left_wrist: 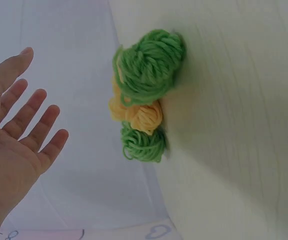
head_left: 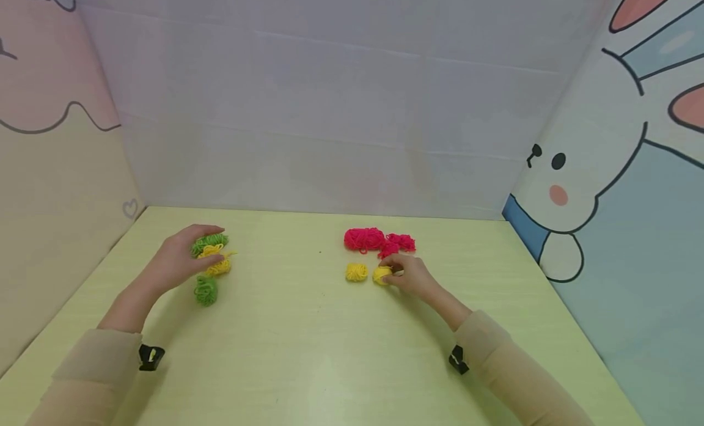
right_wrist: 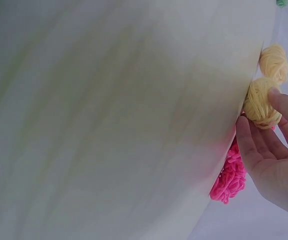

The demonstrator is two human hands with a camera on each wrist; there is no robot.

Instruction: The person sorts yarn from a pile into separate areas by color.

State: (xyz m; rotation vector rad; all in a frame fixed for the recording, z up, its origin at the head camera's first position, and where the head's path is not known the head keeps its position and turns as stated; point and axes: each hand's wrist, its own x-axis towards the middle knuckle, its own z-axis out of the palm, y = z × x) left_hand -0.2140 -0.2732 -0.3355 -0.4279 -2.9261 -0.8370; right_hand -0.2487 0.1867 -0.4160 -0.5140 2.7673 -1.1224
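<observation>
With thumb and fingers my right hand [head_left: 409, 275] pinches a small yellow yarn ball [head_left: 381, 275], its thumb pressed on the wound strands in the right wrist view. Just left of it lies a second yellow yarn ball [head_left: 356, 272]. My left hand [head_left: 178, 258] is held over the left cluster, fingers spread and apart from the yarn in the left wrist view. That cluster has a near green yarn ball [left_wrist: 151, 65], yellow yarn [left_wrist: 141, 115] in the middle and a far green yarn ball [left_wrist: 143, 144]. In the head view the left hand partly covers it.
Behind the right hand lie a larger pink yarn bundle [head_left: 364, 239] and smaller pink yarn pieces [head_left: 400, 242]. The pale table [head_left: 297, 352] ends at a back wall [head_left: 330, 126]. Printed panels, one with a rabbit [head_left: 583, 169], stand along both sides.
</observation>
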